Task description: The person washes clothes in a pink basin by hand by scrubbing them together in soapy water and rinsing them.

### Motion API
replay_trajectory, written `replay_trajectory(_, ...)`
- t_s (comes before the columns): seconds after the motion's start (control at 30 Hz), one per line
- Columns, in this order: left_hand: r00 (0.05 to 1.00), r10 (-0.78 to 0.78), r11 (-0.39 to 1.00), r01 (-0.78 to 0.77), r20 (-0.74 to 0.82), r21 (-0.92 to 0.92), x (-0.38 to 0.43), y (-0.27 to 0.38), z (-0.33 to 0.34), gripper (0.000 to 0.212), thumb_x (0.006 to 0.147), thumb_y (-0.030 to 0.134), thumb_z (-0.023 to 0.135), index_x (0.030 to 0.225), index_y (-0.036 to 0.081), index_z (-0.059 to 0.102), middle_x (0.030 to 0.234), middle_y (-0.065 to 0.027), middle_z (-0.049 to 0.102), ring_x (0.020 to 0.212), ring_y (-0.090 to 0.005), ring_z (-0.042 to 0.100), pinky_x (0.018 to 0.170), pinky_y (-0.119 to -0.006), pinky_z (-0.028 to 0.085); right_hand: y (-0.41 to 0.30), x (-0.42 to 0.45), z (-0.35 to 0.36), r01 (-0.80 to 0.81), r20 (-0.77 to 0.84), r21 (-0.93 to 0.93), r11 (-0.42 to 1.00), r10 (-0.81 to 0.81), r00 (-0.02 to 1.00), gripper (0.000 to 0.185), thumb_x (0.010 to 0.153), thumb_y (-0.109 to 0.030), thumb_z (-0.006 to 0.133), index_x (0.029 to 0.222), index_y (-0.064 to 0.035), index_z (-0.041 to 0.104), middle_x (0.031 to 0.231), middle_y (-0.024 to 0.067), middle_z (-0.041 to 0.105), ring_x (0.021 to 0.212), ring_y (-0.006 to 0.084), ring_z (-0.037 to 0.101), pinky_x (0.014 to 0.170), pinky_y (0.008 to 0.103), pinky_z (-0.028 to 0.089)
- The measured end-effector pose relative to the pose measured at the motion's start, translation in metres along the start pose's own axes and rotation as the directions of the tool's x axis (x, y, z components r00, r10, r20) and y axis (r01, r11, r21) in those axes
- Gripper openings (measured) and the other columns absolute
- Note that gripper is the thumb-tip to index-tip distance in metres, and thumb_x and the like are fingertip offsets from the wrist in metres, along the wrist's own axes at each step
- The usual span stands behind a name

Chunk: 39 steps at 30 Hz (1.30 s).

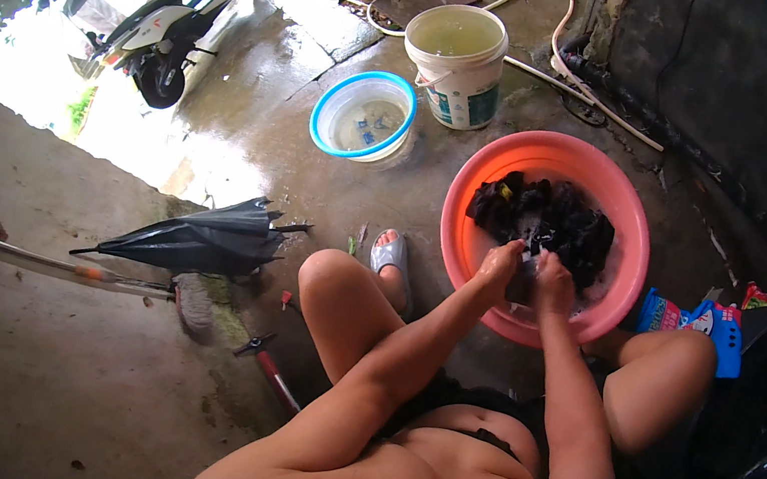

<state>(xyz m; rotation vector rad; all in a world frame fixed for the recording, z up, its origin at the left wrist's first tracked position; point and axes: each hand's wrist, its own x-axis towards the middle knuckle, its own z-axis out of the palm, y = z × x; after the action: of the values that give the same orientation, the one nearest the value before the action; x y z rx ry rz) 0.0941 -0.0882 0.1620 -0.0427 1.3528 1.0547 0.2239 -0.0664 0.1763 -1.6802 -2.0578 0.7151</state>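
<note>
A pink plastic basin (451, 251) stands on the wet floor between my knees. Black wet clothing (568, 225) lies bunched inside it in sudsy water, with a small yellow patch at its upper left. Over the basin's near half, my left hand (499, 265) and my right hand (553, 282) are side by side, each pinching a dark part of the cloth stretched between them. Something small and whitish shows at the fingertips; I cannot tell what it is. My fingers partly hide the gripped cloth.
A blue-rimmed basin (318, 131) and a white bucket (461, 73), both holding water, stand beyond. A pale hose (603, 109) crosses the floor. To the left lie a folded black umbrella (201, 236) and, farther off, a parked scooter (176, 22). A blue packet (700, 323) is by my right knee.
</note>
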Motion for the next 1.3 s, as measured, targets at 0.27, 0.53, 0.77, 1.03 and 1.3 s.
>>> replay_trajectory(0.27, 0.97, 0.223, 0.675, -0.086, -0.092, 0.733, -0.004, 0.0, -0.016, 0.077, 0.083, 0.047, 0.071, 0.141, -0.001, 0.055, 0.132, -0.031, 0.064, 0.117, -0.0399, 0.067, 0.104, -0.041, 0.051, 0.035, 0.005, -0.001, -0.194, 0.325, -0.256, 0.947, 0.273, 0.905, 0.047, 0.094, -0.038, 0.055, 0.117, -0.0008, 0.07, 0.122, 0.034, 0.067, 0.114, 0.0473, 0.066, 0.097, 0.056, 0.053)
replay_trajectory(0.53, 0.984, 0.101, 0.471, -0.178, 0.148, 0.864, 0.076, -0.034, -0.034, 0.071, 0.085, 0.041, 0.072, 0.14, -0.001, 0.056, 0.13, -0.0244, 0.067, 0.122, -0.035, 0.065, 0.103, -0.041, 0.051, 0.064, 0.013, 0.077, -0.16, 0.61, -0.134, 0.978, 0.208, 0.764, 0.049, 0.093, -0.03, 0.06, 0.133, -0.0018, 0.062, 0.132, 0.0309, 0.064, 0.125, 0.0415, 0.063, 0.104, 0.0489, 0.049)
replay_trajectory(0.77, 0.91, -0.33, 0.932, 0.357, 0.253, -0.068, 0.07, -0.011, -0.034, 0.041, 0.099, 0.052, 0.059, 0.094, 0.012, 0.067, 0.088, -0.0116, 0.071, 0.083, -0.0305, 0.065, 0.08, -0.046, 0.054, -0.023, -0.015, 0.01, 0.039, 0.256, 0.321, 0.946, -0.126, 0.959, 0.049, 0.093, -0.046, 0.068, 0.106, 0.0009, 0.07, 0.099, 0.029, 0.072, 0.098, 0.0476, 0.07, 0.084, 0.0512, 0.055)
replay_trajectory(1.03, 0.874, -0.055, 0.98, 0.139, 0.483, -0.14, 0.085, -0.013, -0.037, 0.038, 0.099, 0.046, 0.066, 0.086, 0.01, 0.062, 0.076, -0.0104, 0.068, 0.066, -0.0259, 0.064, 0.068, -0.041, 0.054, -0.083, -0.037, -0.03, 0.441, -0.024, 0.02, 0.897, -0.441, 0.897, 0.051, 0.098, -0.047, 0.063, 0.082, 0.0014, 0.064, 0.075, 0.0266, 0.068, 0.071, 0.0456, 0.069, 0.064, 0.0531, 0.056)
replay_trajectory(1.3, 0.875, 0.483, 0.857, -0.466, -0.029, 0.222, 0.059, -0.003, -0.027, 0.045, 0.1, 0.05, 0.061, 0.111, 0.006, 0.065, 0.096, -0.0082, 0.065, 0.085, -0.0241, 0.06, 0.079, -0.044, 0.052, -0.032, 0.008, 0.001, -0.029, 0.062, 0.186, 0.982, 0.018, 0.998, 0.056, 0.103, -0.053, 0.054, 0.091, -0.0006, 0.072, 0.091, 0.0331, 0.068, 0.087, 0.0498, 0.067, 0.075, 0.055, 0.054)
